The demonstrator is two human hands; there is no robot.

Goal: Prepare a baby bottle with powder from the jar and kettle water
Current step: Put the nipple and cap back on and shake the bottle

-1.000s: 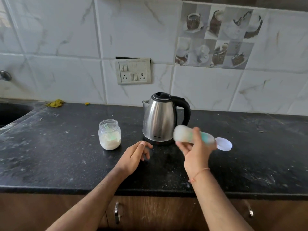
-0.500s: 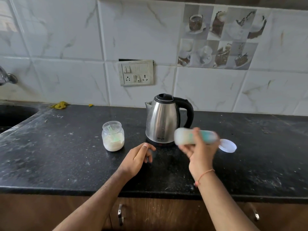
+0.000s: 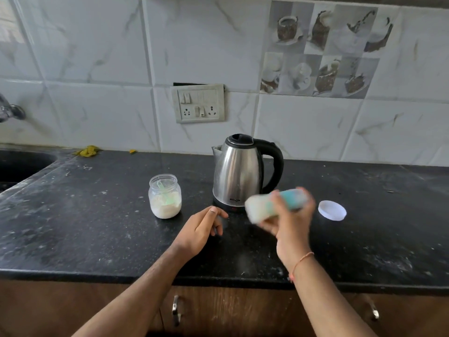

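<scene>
Gripping the baby bottle [image 3: 274, 206] in my right hand [image 3: 290, 229], I hold it on its side above the desk [image 3: 73, 227], my fingers curled round its middle; the bottle is blurred, its pale end pointing toward my left hand and its teal part hidden partly behind my fingers, so I cannot tell whether its top is on; a thin orange thread [image 3: 302, 260] circles my right wrist. My left hand [image 3: 199, 233] rests low over the desk, just to the left of my right hand, its fingers loosely bent and holding nothing; the fingertips point toward the foot of the kettle. The kettle [image 3: 239, 172] stands upright on the desk just beyond both hands, steel-bodied with a black lid and a black handle turned to the right; the bottle in my right hand overlaps its lower right edge in the view. The jar [image 3: 165, 197] stands beyond and to the left of my left hand, near the kettle but apart from it; it is open, with white powder in its lower half and a green scoop [image 3: 165, 194] leaning inside. A round white lid [image 3: 332, 210] lies flat on the desk just to the right of my right hand. Farther off to the left of my left hand the desk ends at a dark sink [image 3: 21, 164]; a switch plate [image 3: 198, 103] sits on the tiled wall beyond the kettle.
</scene>
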